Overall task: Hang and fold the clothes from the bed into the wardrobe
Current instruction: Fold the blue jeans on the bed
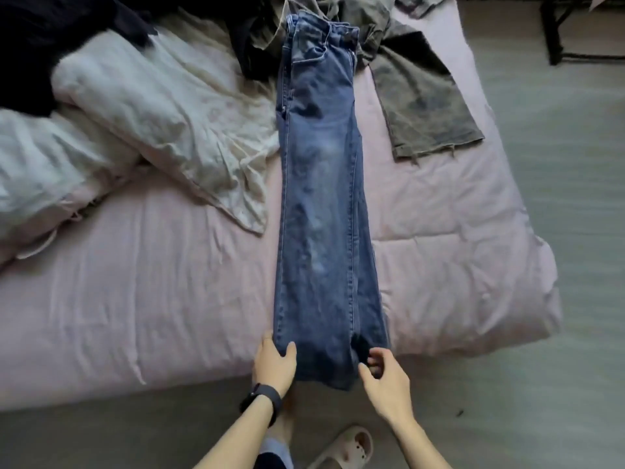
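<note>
Jeans, long faded denim, hem in pinch of left hand; grip of right hand unclear.

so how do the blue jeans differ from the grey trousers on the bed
The blue jeans lie straight, legs stacked; the grey trousers lie rumpled and angled. The left hand grips the blue jeans' hem; no hand touches the grey trousers. Both rest on the pink sheet.

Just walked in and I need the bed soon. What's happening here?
A person has blue jeans laid lengthwise on the pink bed, legs stacked. The left hand grips one hem corner; the right hand is at the other, grip unclear. Grey trousers and dark clothes lie further up, not folded.
</note>
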The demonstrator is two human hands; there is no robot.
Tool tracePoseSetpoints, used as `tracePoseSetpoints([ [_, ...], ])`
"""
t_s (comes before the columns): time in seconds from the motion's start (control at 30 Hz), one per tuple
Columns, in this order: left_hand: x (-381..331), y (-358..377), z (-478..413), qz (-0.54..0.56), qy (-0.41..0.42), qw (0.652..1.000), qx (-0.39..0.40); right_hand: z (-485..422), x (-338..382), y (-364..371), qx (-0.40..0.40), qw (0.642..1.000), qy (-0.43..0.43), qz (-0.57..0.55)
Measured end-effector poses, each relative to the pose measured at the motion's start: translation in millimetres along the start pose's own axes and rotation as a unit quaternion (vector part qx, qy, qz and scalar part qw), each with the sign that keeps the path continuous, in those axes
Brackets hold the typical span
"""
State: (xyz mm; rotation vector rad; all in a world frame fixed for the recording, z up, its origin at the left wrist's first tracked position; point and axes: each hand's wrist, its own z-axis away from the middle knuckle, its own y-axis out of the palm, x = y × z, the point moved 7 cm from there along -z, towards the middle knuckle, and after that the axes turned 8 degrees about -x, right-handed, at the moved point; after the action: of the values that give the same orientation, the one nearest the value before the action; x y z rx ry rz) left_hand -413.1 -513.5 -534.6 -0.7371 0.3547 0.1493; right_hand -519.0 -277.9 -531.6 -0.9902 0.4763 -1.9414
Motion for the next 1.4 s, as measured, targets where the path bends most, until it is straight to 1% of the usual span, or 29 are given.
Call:
tracePoseSetpoints([
  [0.07, 12, -1, -1, -0.003, -0.005, 1.000, -0.011, 2, -5, 22, 0.098, 0.995, -0.015, 0.012],
  [0.1, 19, 0, -1, -0.001, -0.013, 1.000, -0.004, 4, -10, 30, 0.131, 0.991, -0.005, 0.008],
  [0.17, 27, 0, -2, 0.006, -0.018, 1.000, 0.016, 4, -18, 39, 0.147, 0.988, 0.031, -0.038],
  [0.2, 31, 0, -2, 0.012, -0.013, 1.000, 0.026, 3, -22, 42, 0.145, 0.987, 0.034, -0.052],
  [0.27, 36, -3, -1, 0.026, -0.005, 0.999, 0.036, 0, -21, 42, 0.131, 0.991, -0.004, -0.037],
  [0.37, 48, -8, 5, 0.047, 0.000, 0.997, 0.054, 6, -17, 33, 0.107, 0.990, -0.034, -0.085],
  [0.4, 52, -7, 10, 0.052, 0.012, 0.996, 0.067, 9, -18, 27, 0.076, 0.991, -0.038, -0.106],
  [0.47, 57, 0, 21, 0.077, 0.034, 0.993, 0.088, 18, -19, 5, -0.031, 0.989, -0.066, -0.132],
  [0.5, 58, 5, 27, 0.084, 0.043, 0.992, 0.089, 23, -21, -4, -0.074, 0.986, -0.078, -0.124],
  [0.53, 57, 11, 31, 0.079, 0.049, 0.992, 0.084, 26, -26, -9, -0.098, 0.986, -0.085, -0.106],
  [0.6, 56, 26, 35, 0.045, 0.049, 0.996, 0.067, 21, -43, -9, -0.087, 0.993, -0.055, -0.064],
  [0.67, 53, 44, 30, -0.009, 0.043, 0.997, 0.067, 3, -62, -2, -0.062, 0.998, 0.004, -0.022],
  [0.73, 52, 57, 18, -0.042, 0.027, 0.998, 0.049, -19, -67, 9, -0.028, 0.999, 0.021, 0.037],
  [0.77, 52, 63, 12, -0.041, 0.016, 0.998, 0.045, -28, -67, 13, -0.028, 0.998, 0.027, 0.054],
  [0.9, 65, 82, -2, 0.006, -0.009, 0.996, 0.085, -33, -71, 22, -0.118, 0.991, 0.059, 0.016],
  [0.97, 72, 90, -4, 0.005, -0.004, 0.995, 0.103, -30, -79, 28, -0.127, 0.990, 0.054, -0.015],
  [1.0, 75, 93, -7, 0.005, 0.000, 0.994, 0.106, -33, -81, 30, -0.113, 0.992, 0.046, -0.042],
  [1.07, 77, 93, -9, 0.007, 0.012, 0.995, 0.100, -41, -85, 32, -0.055, 0.995, 0.031, -0.077],
  [1.13, 78, 92, -10, -0.015, 0.031, 0.995, 0.090, -48, -91, 33, 0.003, 0.999, 0.009, -0.036],
  [1.2, 80, 88, -1, -0.033, 0.052, 0.994, 0.089, -44, -99, 30, 0.022, 0.997, -0.034, 0.062],
  [1.23, 81, 84, 8, -0.030, 0.056, 0.994, 0.095, -36, -102, 27, 0.024, 0.994, -0.052, 0.092],
  [1.27, 82, 80, 15, -0.021, 0.055, 0.993, 0.100, -29, -107, 26, 0.022, 0.994, -0.055, 0.097],
  [1.37, 84, 60, 53, 0.017, 0.042, 0.993, 0.113, 13, -113, 11, 0.023, 0.999, 0.000, 0.022],
  [1.4, 82, 49, 70, 0.027, 0.041, 0.992, 0.117, 30, -108, 1, 0.018, 1.000, 0.007, 0.003],
])
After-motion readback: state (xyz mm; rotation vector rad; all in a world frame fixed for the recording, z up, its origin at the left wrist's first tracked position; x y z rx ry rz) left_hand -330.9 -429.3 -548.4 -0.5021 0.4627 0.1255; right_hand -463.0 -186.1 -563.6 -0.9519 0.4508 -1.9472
